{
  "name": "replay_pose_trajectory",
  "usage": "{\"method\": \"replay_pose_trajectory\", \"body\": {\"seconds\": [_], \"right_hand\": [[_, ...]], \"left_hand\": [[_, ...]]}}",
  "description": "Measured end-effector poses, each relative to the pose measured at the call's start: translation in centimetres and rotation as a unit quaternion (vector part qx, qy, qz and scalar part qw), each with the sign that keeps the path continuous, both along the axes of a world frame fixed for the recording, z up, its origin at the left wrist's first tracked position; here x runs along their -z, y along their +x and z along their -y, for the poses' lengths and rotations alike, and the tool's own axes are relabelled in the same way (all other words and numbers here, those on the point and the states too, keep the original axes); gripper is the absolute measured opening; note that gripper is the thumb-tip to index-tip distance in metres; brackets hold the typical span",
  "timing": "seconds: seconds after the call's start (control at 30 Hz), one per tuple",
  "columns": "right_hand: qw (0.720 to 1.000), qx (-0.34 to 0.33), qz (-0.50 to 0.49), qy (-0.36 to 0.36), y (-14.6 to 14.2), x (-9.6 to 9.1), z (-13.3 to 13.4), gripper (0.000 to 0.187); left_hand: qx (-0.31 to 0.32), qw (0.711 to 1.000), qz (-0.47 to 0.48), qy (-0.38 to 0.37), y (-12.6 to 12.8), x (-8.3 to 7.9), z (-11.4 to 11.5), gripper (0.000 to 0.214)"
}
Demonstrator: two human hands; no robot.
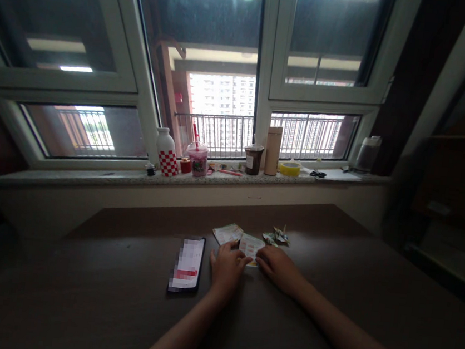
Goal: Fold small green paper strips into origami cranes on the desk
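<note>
A small printed sheet of paper (pixel 251 246) lies on the dark table between my two hands. My left hand (pixel 227 269) is at its lower left edge, thumb bent in over the paper and the other fingers curled forward. At the right edge, my right hand (pixel 279 267) has its fingers closed on the same sheet. A second printed sheet (pixel 227 233) lies flat just beyond my left hand, partly under the first. Beyond my right hand sit small folded paper pieces (pixel 278 236) with pointed ends.
A phone (pixel 187 264) with a lit screen lies left of my left hand on the brown table (pixel 120 274). The window sill (pixel 131 178) behind holds a checkered bottle (pixel 168 153), drink cups (pixel 253 160), a tan flask (pixel 272 151), yellow tape (pixel 289 169) and black scissors (pixel 317 174).
</note>
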State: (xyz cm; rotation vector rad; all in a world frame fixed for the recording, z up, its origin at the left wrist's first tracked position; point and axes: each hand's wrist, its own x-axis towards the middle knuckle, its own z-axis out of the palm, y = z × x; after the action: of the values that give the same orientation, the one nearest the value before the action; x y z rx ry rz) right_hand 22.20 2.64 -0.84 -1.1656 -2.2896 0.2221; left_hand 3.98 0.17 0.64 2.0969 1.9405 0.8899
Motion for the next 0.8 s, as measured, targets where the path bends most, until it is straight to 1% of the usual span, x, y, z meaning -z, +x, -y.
{"method": "replay_pose_trajectory", "body": {"seconds": [0.13, 0.27, 0.33, 0.43, 0.63, 0.77, 0.8], "right_hand": [[1.0, -0.014, 0.02, 0.013, 0.0, 0.2, -0.1, 0.03], [0.999, -0.015, 0.041, 0.03, 0.1, 0.5, -0.2, 0.032], [0.998, -0.017, 0.047, 0.036, 0.1, 0.5, -0.2, 0.031], [0.998, -0.023, 0.047, 0.033, 0.1, 0.5, -0.1, 0.027], [0.999, -0.03, 0.021, 0.012, 0.2, 0.3, 0.2, 0.024], [0.999, -0.035, 0.022, 0.004, 0.2, 0.2, 0.5, 0.023], [0.999, -0.034, 0.022, 0.001, 0.1, 0.2, 0.6, 0.023]], "left_hand": [[-0.034, 0.998, -0.036, 0.036, -0.1, 0.0, -0.2, 0.029], [-0.052, 0.996, -0.069, 0.018, -0.3, 0.5, -0.5, 0.043], [-0.036, 0.994, -0.103, 0.01, -0.5, 0.6, -0.7, 0.043], [-0.032, 0.991, -0.128, 0.001, -0.7, 0.6, -0.9, 0.043], [-0.028, 0.99, -0.138, 0.003, -1.1, 0.5, -1.1, 0.042], [-0.031, 0.991, -0.131, 0.012, -1.1, 0.2, -0.9, 0.042], [-0.023, 0.991, -0.129, 0.015, -1.1, 0.1, -0.9, 0.041]]}}
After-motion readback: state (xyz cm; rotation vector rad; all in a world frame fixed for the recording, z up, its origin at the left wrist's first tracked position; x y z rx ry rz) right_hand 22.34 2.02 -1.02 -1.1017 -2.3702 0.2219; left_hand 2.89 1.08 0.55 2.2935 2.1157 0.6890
